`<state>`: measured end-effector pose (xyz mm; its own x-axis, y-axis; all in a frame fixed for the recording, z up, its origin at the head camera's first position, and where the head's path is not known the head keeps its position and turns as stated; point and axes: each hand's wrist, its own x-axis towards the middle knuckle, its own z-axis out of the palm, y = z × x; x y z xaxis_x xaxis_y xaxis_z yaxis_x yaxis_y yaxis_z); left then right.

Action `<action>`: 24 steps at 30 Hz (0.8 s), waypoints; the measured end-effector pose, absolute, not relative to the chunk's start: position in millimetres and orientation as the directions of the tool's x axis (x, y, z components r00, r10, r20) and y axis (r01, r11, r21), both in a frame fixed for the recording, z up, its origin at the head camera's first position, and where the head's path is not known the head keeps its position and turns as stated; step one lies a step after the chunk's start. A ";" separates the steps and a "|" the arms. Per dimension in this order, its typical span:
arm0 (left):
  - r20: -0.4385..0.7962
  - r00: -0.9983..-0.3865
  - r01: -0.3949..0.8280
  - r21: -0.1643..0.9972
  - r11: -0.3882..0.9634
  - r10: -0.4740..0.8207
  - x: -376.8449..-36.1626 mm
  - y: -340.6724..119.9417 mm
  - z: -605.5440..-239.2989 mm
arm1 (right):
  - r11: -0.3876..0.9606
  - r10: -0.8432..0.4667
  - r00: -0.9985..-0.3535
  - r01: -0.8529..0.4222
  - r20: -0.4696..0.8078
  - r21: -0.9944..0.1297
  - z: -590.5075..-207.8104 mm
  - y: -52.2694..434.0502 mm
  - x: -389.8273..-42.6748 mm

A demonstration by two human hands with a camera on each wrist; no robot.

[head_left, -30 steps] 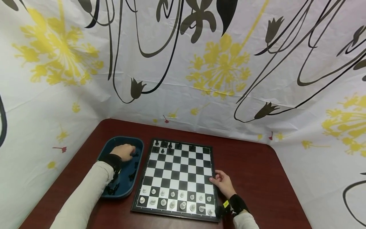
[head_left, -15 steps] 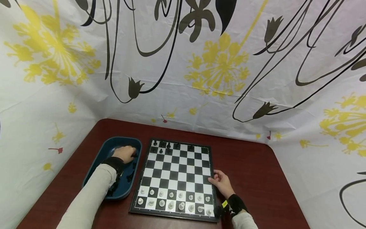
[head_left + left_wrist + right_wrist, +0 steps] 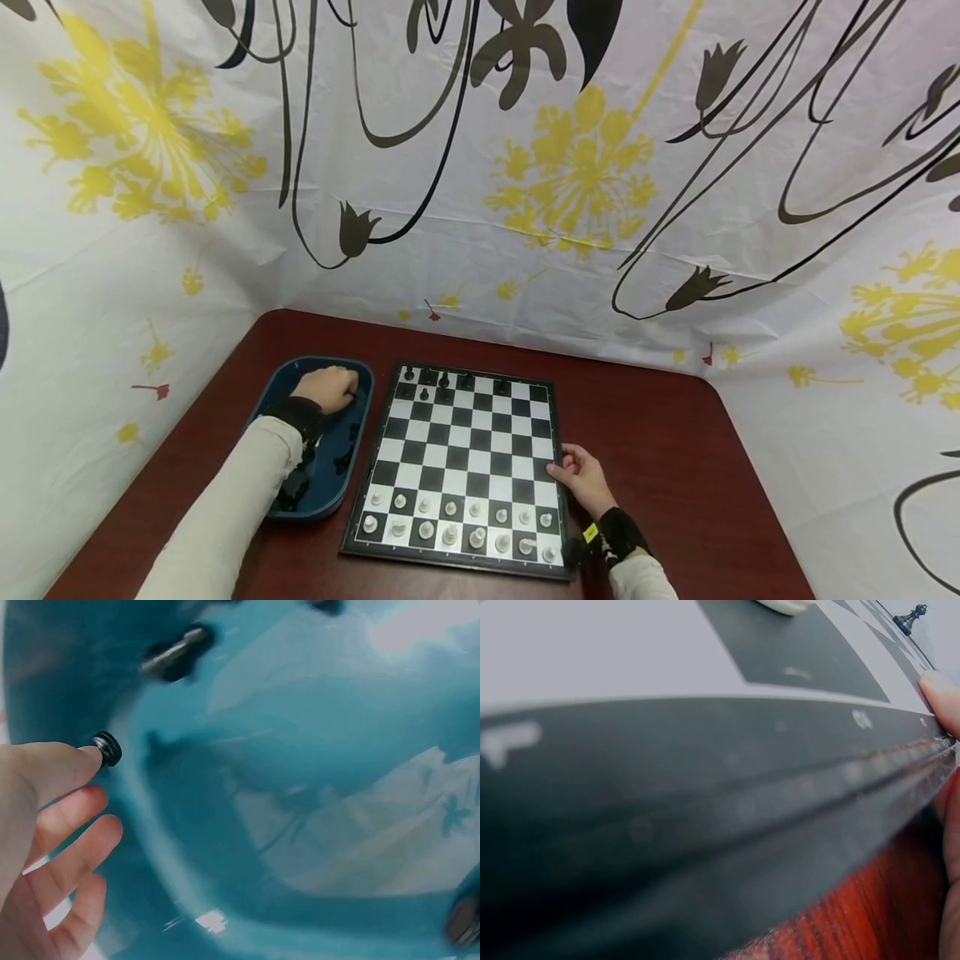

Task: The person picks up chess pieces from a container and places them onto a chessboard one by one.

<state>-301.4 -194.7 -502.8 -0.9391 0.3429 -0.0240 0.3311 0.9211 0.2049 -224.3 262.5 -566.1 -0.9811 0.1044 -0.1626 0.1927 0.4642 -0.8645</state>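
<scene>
- The left hand (image 3: 328, 388) was inside the far end of the dark blue oval plastic tray (image 3: 279, 379), fingers curled down among the pieces there.
- In the left wrist view, that hand's (image 3: 45, 840) thumb and forefinger pinched a small black chess piece (image 3: 107, 747) by its round base, held just above the tray's (image 3: 315, 787) glossy blue floor.
- More black chess pieces (image 3: 300, 487) lay loose in the near part of the tray, under and beside the cream sleeve.
- The tray sat on the dark red wooden table (image 3: 660, 433), just beside the left edge of the black-and-white folding chessboard (image 3: 465, 458).
- The right hand (image 3: 581, 479) rested against the board's right edge, its fingers curled lightly round the rim; the right wrist view showed a fingertip (image 3: 939, 694) lying on the board's black border (image 3: 705, 795).
- White chess pieces (image 3: 450, 521) filled the two nearest rows of the board.
- A few black chess pieces (image 3: 444, 383) stood along the far rows.
</scene>
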 end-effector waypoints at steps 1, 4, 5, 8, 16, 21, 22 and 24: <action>-0.019 -0.938 0.334 0.211 0.918 0.346 -303.9 -195.2 -497.2 | 0.464 0.107 -0.981 0.192 -0.161 -0.865 -565.8 263.0 -224.3; -0.011 -0.933 0.349 0.220 0.911 0.360 -311.2 -194.8 -478.8 | 0.466 0.111 -0.982 0.190 -0.156 -0.864 -564.8 264.6 -224.0; -0.012 -0.931 0.352 0.222 0.909 0.364 -313.0 -193.6 -471.7 | 0.468 0.111 -0.982 0.188 -0.154 -0.863 -564.5 265.1 -223.8; 0.000 -0.925 0.372 0.213 0.904 0.380 -317.4 -186.5 -452.7 | 0.467 0.110 -0.982 0.186 -0.152 -0.864 -563.9 266.8 -223.2; 0.012 -0.903 0.424 0.190 0.886 0.430 -322.9 -153.0 -426.8 | 0.461 0.115 -0.982 0.188 -0.151 -0.867 -564.2 268.5 -221.2; -0.026 -0.891 0.443 0.171 0.880 0.453 -325.8 -131.1 -426.0 | 0.448 0.105 -0.983 0.179 -0.148 -0.876 -564.5 266.0 -221.1; -0.029 -0.889 0.447 0.169 0.879 0.457 -326.7 -126.6 -426.7 | 0.446 0.105 -0.983 0.180 -0.148 -0.877 -564.6 265.5 -221.3; -0.031 -0.881 0.461 0.168 0.872 0.472 -328.4 -117.5 -428.2 | 0.444 0.103 -0.984 0.175 -0.144 -0.879 -563.8 264.4 -221.1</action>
<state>-328.4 -117.5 -428.2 -0.8813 0.4716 -0.0306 0.4606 0.8716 0.1679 -221.1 264.4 -563.8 -0.9843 0.1027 -0.1437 0.1746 0.4440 -0.8788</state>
